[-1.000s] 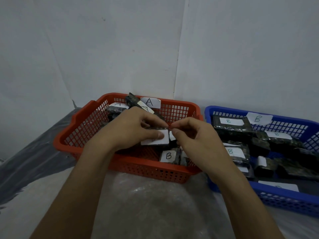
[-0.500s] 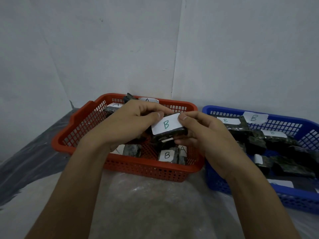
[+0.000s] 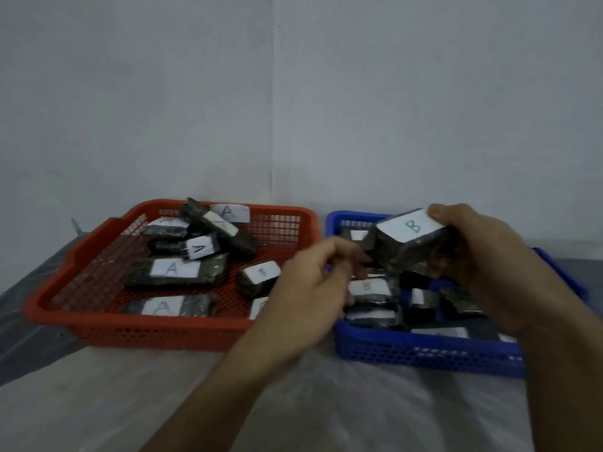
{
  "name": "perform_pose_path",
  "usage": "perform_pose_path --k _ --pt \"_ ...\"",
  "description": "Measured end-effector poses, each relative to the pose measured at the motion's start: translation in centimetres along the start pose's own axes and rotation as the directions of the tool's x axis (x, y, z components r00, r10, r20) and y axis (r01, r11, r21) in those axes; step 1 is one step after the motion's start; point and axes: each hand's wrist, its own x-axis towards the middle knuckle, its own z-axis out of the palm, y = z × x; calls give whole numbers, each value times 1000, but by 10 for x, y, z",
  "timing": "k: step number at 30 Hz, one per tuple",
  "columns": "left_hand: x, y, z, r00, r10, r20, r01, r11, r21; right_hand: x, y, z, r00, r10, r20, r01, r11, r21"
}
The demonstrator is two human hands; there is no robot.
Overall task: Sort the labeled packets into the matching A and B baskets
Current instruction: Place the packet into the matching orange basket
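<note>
The right hand grips the B packet above the blue basket; lower it label-up. The left hand has loose, empty fingers.

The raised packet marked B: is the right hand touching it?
Touching. The head view shows the right hand gripping the raised packet marked B, a fingertip on the label's top corner, above the blue basket.

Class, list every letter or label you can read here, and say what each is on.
"A": white paper tag on the red plastic basket.
"A": white labels on three dark wrapped packets in that basket.
"B": white label on the dark packet the right hand grips over the blue plastic basket.
Blurred, likely "B": small packet in the red basket; another packet in the blue.
Other labels: unreadable.
</note>
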Motion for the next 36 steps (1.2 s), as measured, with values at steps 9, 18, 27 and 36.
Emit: perform_pose_path --k 9,18,27,36 --pt "40 -2 89 975 78 209 -171 863 476 -7 23 -132 922 -32 -386 -145 896 -420" --pt "57 -17 99 992 -82 97 1 770 638 30 55 -109 925 -48 -376 -231 716 -659" --pt "58 -17 101 986 -126 107 27 760 649 40 59 -92 867 -237 -438 -236 579 -781" --pt "59 -16 97 985 -135 106 37 772 634 84 57 -42 991 91 99 83 162 -983"
